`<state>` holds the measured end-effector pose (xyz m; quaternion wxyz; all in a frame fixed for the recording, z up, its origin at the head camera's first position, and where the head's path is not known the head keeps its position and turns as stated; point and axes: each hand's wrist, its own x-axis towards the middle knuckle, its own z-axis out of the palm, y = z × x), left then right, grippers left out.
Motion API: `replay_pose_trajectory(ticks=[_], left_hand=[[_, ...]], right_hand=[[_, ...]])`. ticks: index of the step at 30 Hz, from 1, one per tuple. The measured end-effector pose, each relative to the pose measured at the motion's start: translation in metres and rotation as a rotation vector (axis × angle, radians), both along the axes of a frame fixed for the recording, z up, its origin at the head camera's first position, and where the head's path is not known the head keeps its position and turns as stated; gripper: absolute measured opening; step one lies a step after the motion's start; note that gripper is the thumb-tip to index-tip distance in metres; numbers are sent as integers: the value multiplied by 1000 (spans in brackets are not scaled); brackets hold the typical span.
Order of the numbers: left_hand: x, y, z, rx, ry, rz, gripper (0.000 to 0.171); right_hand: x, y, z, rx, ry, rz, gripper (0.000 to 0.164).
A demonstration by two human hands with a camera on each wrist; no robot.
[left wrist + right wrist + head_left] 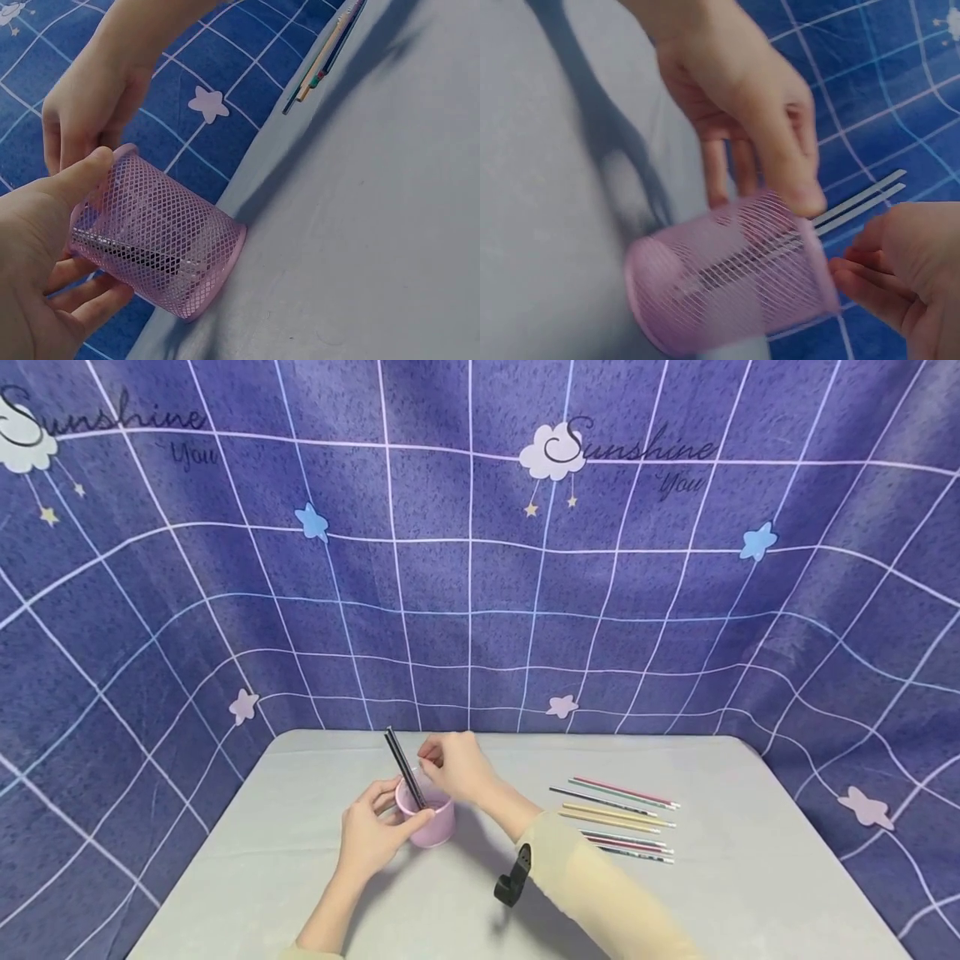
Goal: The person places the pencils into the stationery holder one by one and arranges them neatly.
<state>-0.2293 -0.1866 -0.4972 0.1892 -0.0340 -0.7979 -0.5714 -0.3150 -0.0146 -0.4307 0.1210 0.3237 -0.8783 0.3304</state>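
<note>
A pink mesh pencil cup [432,832] stands on the table, its mesh wall [169,225] showing in the left wrist view. My left hand [369,832] grips its near left side, with the thumb along the rim. Two dark pencils [403,764] lean to the left inside the cup; their ends [870,196] stick out past the rim in the right wrist view. Over the far right part of the rim is my right hand [461,768], its fingers bent together. Whether those fingertips [847,281] pinch anything is not visible.
Several pencils lie on the table to the right, among them yellow pencils [615,814], a red pencil [626,792] and dark pencils [633,856]. A grey-white cloth [750,893] covers the table. Behind it hangs a blue patterned curtain [480,577]. A black device [513,881] sits on the right wrist.
</note>
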Motion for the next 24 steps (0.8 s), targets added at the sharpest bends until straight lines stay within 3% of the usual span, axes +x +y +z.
replay_pose_trajectory(ticks=[7,16,20,24], left_hand=[[-1,1,0,41,17,-12,62],[1,0,2,50,2,22,64],[0,1,1,38,-2,20,67],[-1,1,-3,25,13,34,68]], right_hand=[[-2,43,24,-19,94,-14,7],[12,106,52,93,157,54,5],[25,139,47,118,146,71,5],[39,173,29,160,78,46,7]])
